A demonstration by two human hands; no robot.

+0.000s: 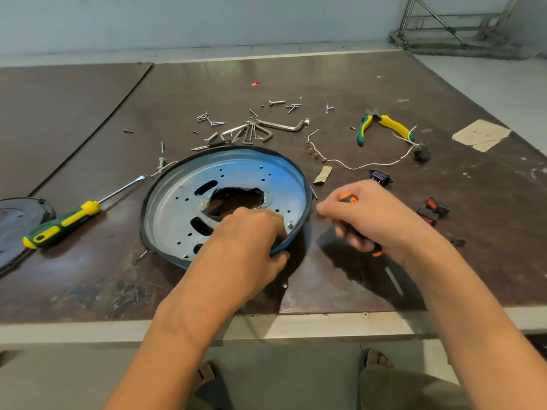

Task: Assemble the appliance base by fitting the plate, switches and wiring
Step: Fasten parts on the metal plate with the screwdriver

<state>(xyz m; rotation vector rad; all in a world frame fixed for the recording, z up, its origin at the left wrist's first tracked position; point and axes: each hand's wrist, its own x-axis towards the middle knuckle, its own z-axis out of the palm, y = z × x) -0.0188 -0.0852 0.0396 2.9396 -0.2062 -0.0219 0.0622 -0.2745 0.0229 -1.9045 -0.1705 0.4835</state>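
A green-and-yellow screwdriver (63, 221) lies on the dark brown worktop (207, 84) at the left, blade pointing up and right. Farther back a bunch of hex keys (254, 133) sits near the middle — to its right, pliers (381, 125) with green and yellow grips. A pale scrap of paper (481, 134) lies flat near the right edge. Beyond the far corner stands a metal frame (450, 22).
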